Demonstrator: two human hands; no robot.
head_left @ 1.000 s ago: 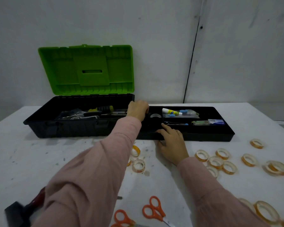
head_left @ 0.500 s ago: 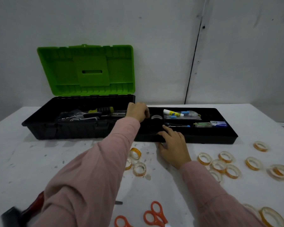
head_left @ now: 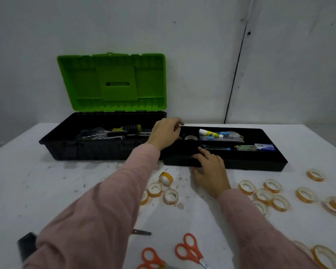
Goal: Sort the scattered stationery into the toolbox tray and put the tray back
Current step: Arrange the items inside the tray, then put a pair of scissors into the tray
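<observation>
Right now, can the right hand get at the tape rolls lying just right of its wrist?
Probably yes: the right hand rests on the tray rim, and those tape rolls lie uncovered close beside it.

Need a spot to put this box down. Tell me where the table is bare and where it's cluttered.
Bare: the table in front of the toolbox, left of the left sleeve, and the far right corner beyond the tray. Crowded: tape rolls right of the right hand and beside that sleeve; scissors at the near edge.
</observation>
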